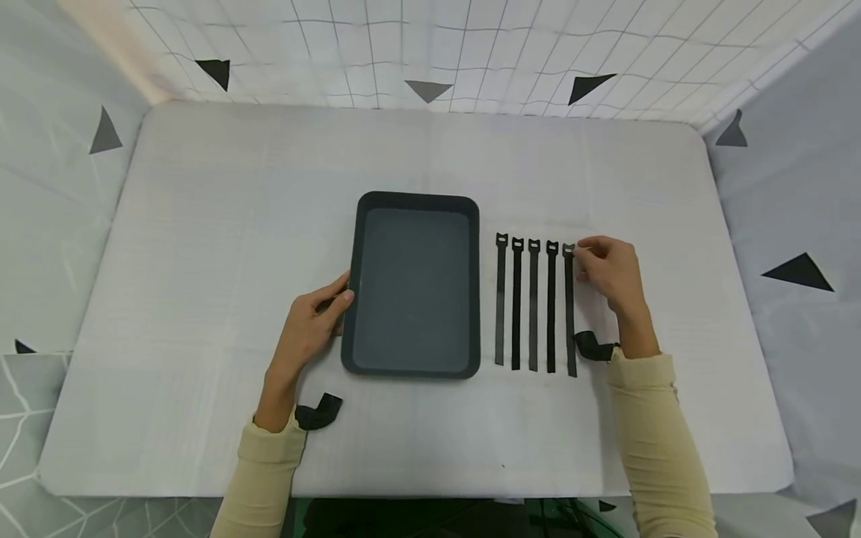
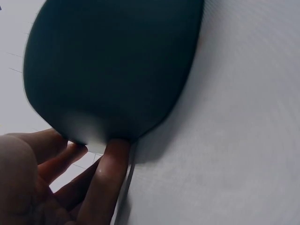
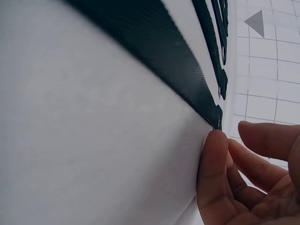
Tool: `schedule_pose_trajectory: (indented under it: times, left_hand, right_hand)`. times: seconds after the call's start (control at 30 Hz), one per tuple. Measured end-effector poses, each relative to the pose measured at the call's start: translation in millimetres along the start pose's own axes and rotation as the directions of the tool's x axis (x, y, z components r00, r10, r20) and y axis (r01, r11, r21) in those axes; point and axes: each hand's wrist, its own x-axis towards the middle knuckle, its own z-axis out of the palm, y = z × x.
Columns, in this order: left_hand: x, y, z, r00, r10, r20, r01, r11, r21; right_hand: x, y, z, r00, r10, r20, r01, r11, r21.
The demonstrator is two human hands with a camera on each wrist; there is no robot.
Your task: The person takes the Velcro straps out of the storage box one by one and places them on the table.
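Note:
My left hand [image 1: 308, 329] holds the left side of a dark grey rectangular tray [image 1: 412, 366]. In the left wrist view, fingertips [image 2: 117, 152] meet the tray's dark outer wall [image 2: 108, 70]. Right of the tray lie several black hook-and-loop cable straps [image 1: 534, 314], side by side, slotted heads at the far end. My right hand [image 1: 612, 273] is at the head of the rightmost strap [image 1: 569, 321]. One fingertip [image 3: 215, 138] touches that strap's end in the right wrist view, while the thumb stands apart from it.
Everything lies on a white-covered table [image 1: 168, 299] with rounded corners. A white grid-lined backdrop [image 1: 471, 52] rises behind it, with grey side panels bearing dark triangles. A black wrist mount [image 1: 319, 412] juts out beside the left wrist, and another black mount [image 1: 595, 347] beside the right.

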Motion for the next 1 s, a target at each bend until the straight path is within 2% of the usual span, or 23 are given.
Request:
schedule_pose_trajectory:
  times: [0.33,0.4,0.5,0.57,0.67,0.83,0.93,1.0]
  left_hand:
    - [-1.1,0.7,4.0,1.000,-0.005,0.001,0.005,1.000,0.011]
    - [-1.0,1.0,4.3,1.000,-0.003,0.000,0.003,1.000,0.016]
    - [-0.3,0.2,4.2,1.000,-0.003,0.001,0.003,1.000,0.025]
    - [0.5,-2.5,4.4,1.000,-0.007,0.001,0.007,0.999,0.033]
    - [2.3,-10.8,5.0,1.000,-0.014,0.006,0.013,0.999,0.045]
    - [3.5,-40.1,6.0,1.000,-0.005,-0.012,0.005,0.999,0.047]
    - [1.6,-51.2,4.7,0.995,0.068,-0.074,-0.062,0.996,0.071]
    - [-0.3,-52.4,1.3,0.977,0.161,-0.142,-0.139,0.978,0.153]
  right_hand:
    - [-14.1,6.1,-4.1,0.999,-0.031,0.015,0.030,0.998,0.061]
    - [-18.2,8.4,-3.9,0.999,-0.027,-0.018,0.028,0.997,0.075]
    - [-27.7,7.6,-3.2,0.991,-0.024,-0.129,0.034,0.997,0.070]
    - [-34.2,5.3,-3.1,0.974,-0.024,-0.226,0.038,0.997,0.060]
    - [-45.6,-0.5,-4.4,0.940,-0.076,-0.334,0.078,0.997,-0.006]
    - [-64.3,-3.1,-4.9,0.883,-0.224,-0.413,0.186,0.974,-0.132]
    - [-72.2,-2.1,-3.1,0.842,-0.342,-0.418,0.281,0.938,-0.202]
    - [-76.0,-2.7,-1.3,0.819,-0.411,-0.400,0.334,0.909,-0.249]
